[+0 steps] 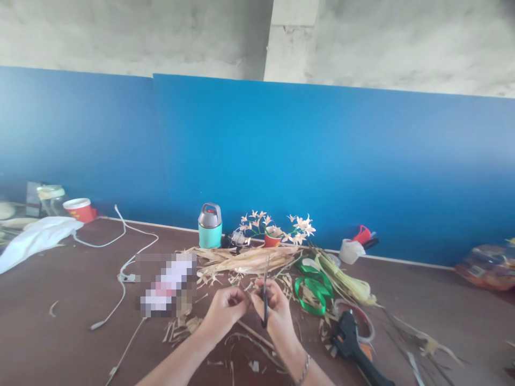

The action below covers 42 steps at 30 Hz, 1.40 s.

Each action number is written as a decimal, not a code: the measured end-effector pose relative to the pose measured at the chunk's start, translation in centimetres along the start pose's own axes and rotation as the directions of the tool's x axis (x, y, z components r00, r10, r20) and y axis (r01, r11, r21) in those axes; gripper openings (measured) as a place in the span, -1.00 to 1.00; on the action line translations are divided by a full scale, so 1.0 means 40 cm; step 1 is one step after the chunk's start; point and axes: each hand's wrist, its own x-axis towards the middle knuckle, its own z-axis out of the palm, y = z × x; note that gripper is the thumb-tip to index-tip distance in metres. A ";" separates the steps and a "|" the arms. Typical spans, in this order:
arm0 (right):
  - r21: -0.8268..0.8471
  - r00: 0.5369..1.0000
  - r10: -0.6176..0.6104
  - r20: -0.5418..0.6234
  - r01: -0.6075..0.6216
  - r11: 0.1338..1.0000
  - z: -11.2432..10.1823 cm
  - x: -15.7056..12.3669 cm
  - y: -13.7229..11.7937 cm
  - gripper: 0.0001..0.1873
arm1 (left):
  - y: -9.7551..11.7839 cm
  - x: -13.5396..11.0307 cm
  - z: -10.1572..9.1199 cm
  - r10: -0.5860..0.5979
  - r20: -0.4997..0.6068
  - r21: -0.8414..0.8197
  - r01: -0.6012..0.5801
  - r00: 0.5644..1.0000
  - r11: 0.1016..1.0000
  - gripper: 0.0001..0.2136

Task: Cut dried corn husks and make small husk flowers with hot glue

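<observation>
Lying across the table (76, 332): husks (247, 261). Nearer, left hand (224, 312) pinched, can't tell on what; right hand (279, 313) grasps scissors (265, 310), blades pointing away. At back: flask (210, 236), contents hidden; red cup (272, 242), flowers (303, 228) in it; white cup (351, 252), something red (362, 234) at its mouth.

scissors up at lower centre

and the right hand (277, 306) has those black-handled scissors (264, 310), blades pointing up the frame! left hand (227, 312) just beside it, thumb and finger pinched together, anything between them too small to tell. dried husks (251, 261) spread mid-frame, green ribbon (318, 310) to their right, black glue gun (349, 339) lower right, pale flowers (302, 228) just above the husks.
</observation>
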 end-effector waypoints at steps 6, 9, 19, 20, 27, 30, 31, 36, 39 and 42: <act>-0.059 0.976 0.138 0.170 -0.130 0.990 0.008 -0.023 0.005 -0.63 | 0.037 -0.012 0.000 -0.098 -0.169 -0.206 0.062 0.981 0.977 -0.83; -0.107 0.929 0.229 0.290 -0.207 0.973 0.015 -0.037 0.024 -0.59 | 0.040 -0.015 0.000 -0.140 -0.165 -0.295 0.087 0.976 0.951 -0.85; -0.125 0.935 0.174 0.307 -0.142 0.982 0.023 -0.042 0.032 -0.54 | 0.036 -0.019 0.007 -0.157 -0.148 -0.377 0.091 0.976 0.922 -0.80; -0.124 0.937 0.171 0.304 -0.139 0.983 0.023 -0.042 0.031 -0.54 | 0.037 -0.020 0.008 -0.167 -0.138 -0.386 0.103 0.976 0.917 -0.80; -0.135 0.933 0.178 0.314 -0.142 0.981 0.020 -0.041 0.028 -0.53 | 0.035 -0.020 0.005 -0.202 -0.051 -0.444 0.159 0.978 0.882 -0.79; -0.131 0.934 0.186 0.305 -0.152 0.980 0.018 -0.041 0.031 -0.54 | 0.032 -0.018 0.003 -0.194 -0.041 -0.461 0.154 0.980 0.874 -0.79; -0.131 0.934 0.190 0.302 -0.157 0.979 0.018 -0.041 0.032 -0.53 | 0.031 -0.018 0.003 -0.189 -0.035 -0.467 0.151 0.981 0.871 -0.79; -0.128 0.934 0.188 0.303 -0.156 0.979 0.015 -0.042 0.034 -0.55 | 0.027 -0.019 0.004 -0.186 0.025 -0.507 0.172 0.982 0.844 -0.78; -0.115 0.937 0.177 0.302 -0.149 0.982 0.015 -0.042 0.032 -0.56 | 0.028 -0.019 0.003 -0.179 0.006 -0.494 0.159 0.984 0.855 -0.78; -0.123 0.937 0.177 0.300 -0.146 0.982 0.014 -0.045 0.029 -0.56 | 0.030 -0.019 0.001 -0.183 0.001 -0.474 0.162 0.983 0.865 -0.79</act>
